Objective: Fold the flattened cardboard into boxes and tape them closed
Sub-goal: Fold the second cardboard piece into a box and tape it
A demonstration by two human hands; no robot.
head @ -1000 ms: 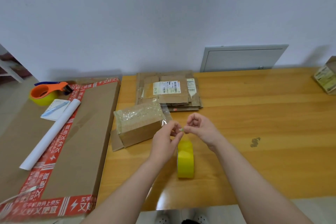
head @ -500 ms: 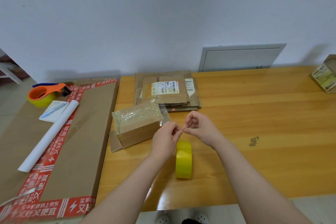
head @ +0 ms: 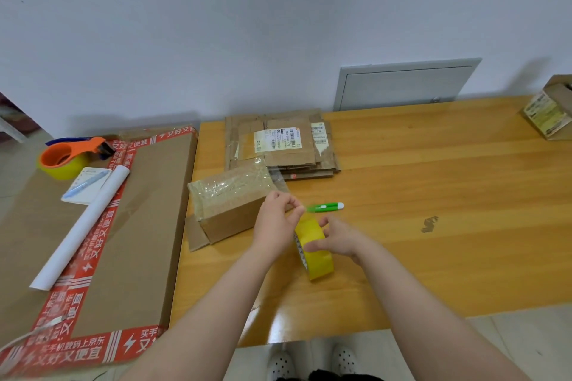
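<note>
One box (head: 229,204) stands folded, top taped, near end flap open; flat cardboard stack (head: 278,145) just behind the box waits. Right of the box, left hand (head: 275,226) pinches tape strip (head: 279,183), right hand (head: 335,241) grips tape roll (head: 318,263)

On the table (head: 433,257), a stack of flat cardboard (head: 291,161) lies at the back, a box (head: 229,210) just before it, leftward. A tape roll (head: 320,263) stands nearer, a cutter (head: 328,206) behind it. Left, a carton (head: 139,226) carries a tape dispenser (head: 66,158), notepad (head: 86,185) and paper tube (head: 80,232).
</note>
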